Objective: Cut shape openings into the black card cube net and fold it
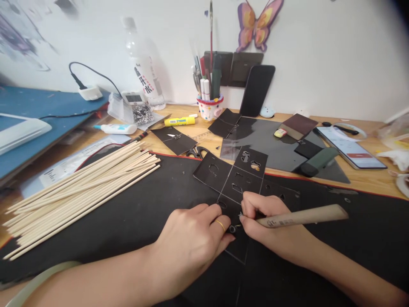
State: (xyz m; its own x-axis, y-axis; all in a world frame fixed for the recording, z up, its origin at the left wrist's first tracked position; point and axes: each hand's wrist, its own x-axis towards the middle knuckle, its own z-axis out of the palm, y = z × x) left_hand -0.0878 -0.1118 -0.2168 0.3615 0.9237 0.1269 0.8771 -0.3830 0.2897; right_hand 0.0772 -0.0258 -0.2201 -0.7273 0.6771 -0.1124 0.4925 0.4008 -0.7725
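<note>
A knife (300, 216) is pinched in the right hand (275, 224), its tip set on the card (236, 179), laid toward six o'clock on the desk (367, 179). The card is pressed flat by the spread left hand (191, 243). Sticks (79, 192) are piled at nine o'clock.

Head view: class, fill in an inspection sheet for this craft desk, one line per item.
Surface: wooden desk, largely covered by a black mat.
Job's things: black card with cut-out shapes, flat on the mat; wooden-handled tool, tip at the card.
Clutter: wooden sticks bundled at left; scissors, glue stick, pen cup and phone behind.
Grippers: left hand pressed on the card, ring on one finger; right hand gripping the tool.
Cables: black cable running to a white plug block.
Surroundings: white wall with a paper butterfly.
</note>
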